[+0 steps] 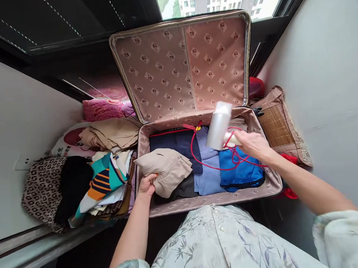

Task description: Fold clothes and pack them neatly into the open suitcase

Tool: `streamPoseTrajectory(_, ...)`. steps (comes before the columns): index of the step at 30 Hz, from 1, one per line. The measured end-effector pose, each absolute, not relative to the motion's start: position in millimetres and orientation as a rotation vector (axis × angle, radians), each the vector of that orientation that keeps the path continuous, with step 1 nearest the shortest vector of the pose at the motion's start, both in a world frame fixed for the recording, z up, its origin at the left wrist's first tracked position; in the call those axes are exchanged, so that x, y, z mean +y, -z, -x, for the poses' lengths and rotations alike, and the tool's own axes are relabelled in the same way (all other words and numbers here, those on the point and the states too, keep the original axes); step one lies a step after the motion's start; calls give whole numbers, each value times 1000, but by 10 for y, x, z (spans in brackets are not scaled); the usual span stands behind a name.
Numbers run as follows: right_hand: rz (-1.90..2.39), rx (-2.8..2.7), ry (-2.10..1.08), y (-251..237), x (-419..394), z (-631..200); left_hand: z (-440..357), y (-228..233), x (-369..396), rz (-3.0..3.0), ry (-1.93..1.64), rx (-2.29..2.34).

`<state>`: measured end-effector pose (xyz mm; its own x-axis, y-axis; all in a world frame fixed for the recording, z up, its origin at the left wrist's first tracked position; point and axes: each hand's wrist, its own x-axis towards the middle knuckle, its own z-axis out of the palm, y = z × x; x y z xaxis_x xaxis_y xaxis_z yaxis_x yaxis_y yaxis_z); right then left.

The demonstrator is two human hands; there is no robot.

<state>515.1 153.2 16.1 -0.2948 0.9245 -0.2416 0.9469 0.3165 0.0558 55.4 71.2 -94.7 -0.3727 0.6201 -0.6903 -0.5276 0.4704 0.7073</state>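
My left hand (147, 185) grips the near left edge of a folded beige garment (165, 170), bunched over the left part of an open suitcase (212, 204). In my right hand (254, 146) is a white hair dryer (219, 126), blurred by motion, gripped by its handle above the suitcase's right side. A thin red cord (210, 167) loops around the handle and across the clothes. Beneath lie dark navy clothing (170, 141), light blue clothing (209, 176) and a bright blue folded item (242, 174). A yellow clip (198, 128) shows at the back.
The suitcase lid (178, 66) stands raised against the window frame. Left of the case are piled clothes (106, 178), a patterned bag (40, 189) and a pink bundle (105, 110). A brown woven mat (277, 125) leans by the right wall.
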Motion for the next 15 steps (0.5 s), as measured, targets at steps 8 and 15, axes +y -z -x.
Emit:
streamPoseTrajectory(8, -2575, 2199, -279, -708, 1433, -6871, -545, 1036, 793, 24, -1166, 1561)
streamPoseTrajectory(15, -2331, 1771, 21, 2, 1532, -7366, -612, 1051, 731, -19, -1211, 1600)
